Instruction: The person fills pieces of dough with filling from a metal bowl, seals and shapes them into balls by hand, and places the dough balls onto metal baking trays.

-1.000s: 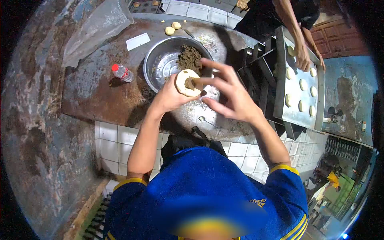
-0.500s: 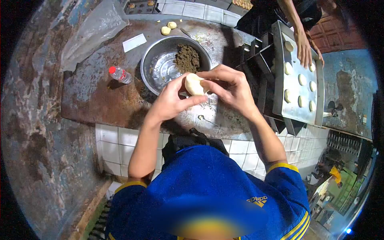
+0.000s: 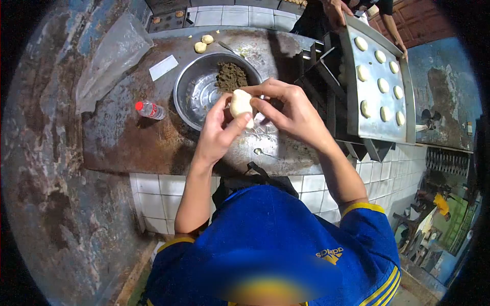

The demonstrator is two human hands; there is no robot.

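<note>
The left hand [image 3: 217, 135] is partly curled, its fingers and thumb around a piece of pale dough [image 3: 241, 103], while the right hand [image 3: 293, 112] is half closed, its thumb and fingertips pinching the dough's right side. The dough is held above the table [image 3: 115, 140], between its middle and its near edge, just beside the near right rim of a metal bowl [image 3: 192, 109]. Crumbly brown filling [image 3: 230, 76] lies at the bowl's far right side. Two dough balls [image 3: 203, 43] sit near the table's far edge, left of centre. A white card [image 3: 164, 68] and a red-capped bottle [image 3: 150, 110] lie left of the bowl, and a clear plastic bag [image 3: 115, 56] covers the far left corner. A small spoon [image 3: 259, 151] rests near the near edge. At the right end, a co-worker's hands [image 3: 337, 11] grip a tray [image 3: 375, 131] bearing nine dough rounds [image 3: 383, 85].
</note>
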